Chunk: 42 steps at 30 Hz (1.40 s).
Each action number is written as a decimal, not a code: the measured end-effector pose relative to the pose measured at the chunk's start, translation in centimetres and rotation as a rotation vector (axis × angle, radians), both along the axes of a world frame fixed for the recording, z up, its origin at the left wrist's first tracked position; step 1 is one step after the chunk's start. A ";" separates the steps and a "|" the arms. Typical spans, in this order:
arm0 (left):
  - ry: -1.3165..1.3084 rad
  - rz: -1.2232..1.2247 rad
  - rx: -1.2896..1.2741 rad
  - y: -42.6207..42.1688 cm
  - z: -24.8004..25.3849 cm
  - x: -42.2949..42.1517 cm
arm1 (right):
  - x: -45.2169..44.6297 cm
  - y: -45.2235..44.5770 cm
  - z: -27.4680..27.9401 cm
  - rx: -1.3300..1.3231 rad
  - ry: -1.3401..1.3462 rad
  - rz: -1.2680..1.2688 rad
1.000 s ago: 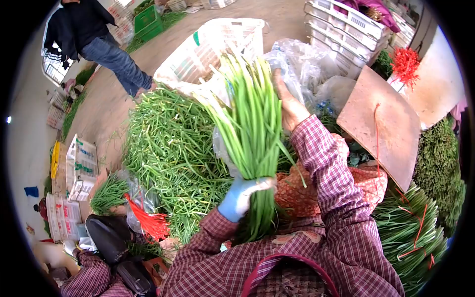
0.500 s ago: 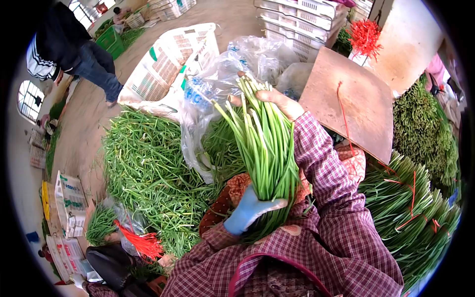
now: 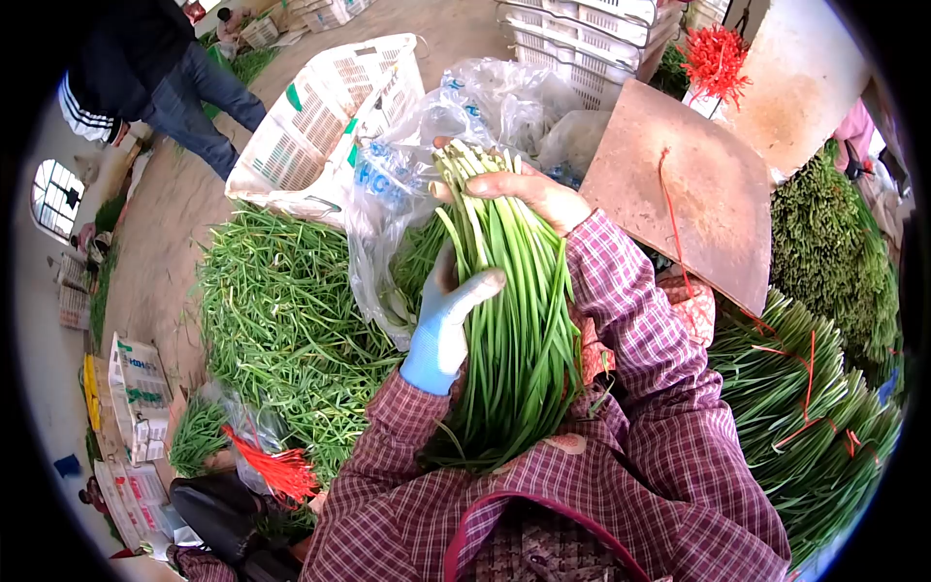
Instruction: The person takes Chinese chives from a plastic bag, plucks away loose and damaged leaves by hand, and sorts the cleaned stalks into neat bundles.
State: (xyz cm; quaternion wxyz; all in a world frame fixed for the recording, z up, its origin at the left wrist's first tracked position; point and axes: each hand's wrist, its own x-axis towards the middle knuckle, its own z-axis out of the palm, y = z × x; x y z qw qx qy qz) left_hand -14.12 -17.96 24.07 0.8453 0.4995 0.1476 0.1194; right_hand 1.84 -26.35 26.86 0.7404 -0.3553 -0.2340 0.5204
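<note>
A thick bunch of garlic chives stands upright over my lap, pale cut ends at the top and dark green leaves hanging below. My left hand, in a light blue glove with a bare thumb tip, wraps the bunch's left side about halfway up. Near the pale ends my right hand, bare, closes around the stalks from the right. Its fingertips show on the far left side of the bunch. Most of my left fingers are hidden behind the stalks.
A loose green heap lies at left, with a white crate and clear plastic bag behind. A brown board leans at right above tied bundles. Red ties lie lower left. A person stands far left.
My left hand has slid up from the lower leaves to the middle of the bunch. The bunch and my right hand have shifted slightly left. The person at far left has moved right.
</note>
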 end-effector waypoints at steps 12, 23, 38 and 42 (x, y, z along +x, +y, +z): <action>-0.219 -0.043 -0.348 3.7 -2.5 -0.7 | 0.9 -0.9 -0.8 -0.142 -0.091 -0.102; -0.028 0.025 -0.142 3.3 -1.9 -1.6 | -0.2 1.2 1.0 -0.078 -0.128 -0.017; -0.006 -0.011 0.138 1.4 0.3 -1.8 | -0.2 3.0 0.9 -0.223 -0.563 -0.091; -0.137 0.144 0.290 1.7 -0.3 -0.7 | -0.8 2.4 1.6 -0.250 -0.494 -0.151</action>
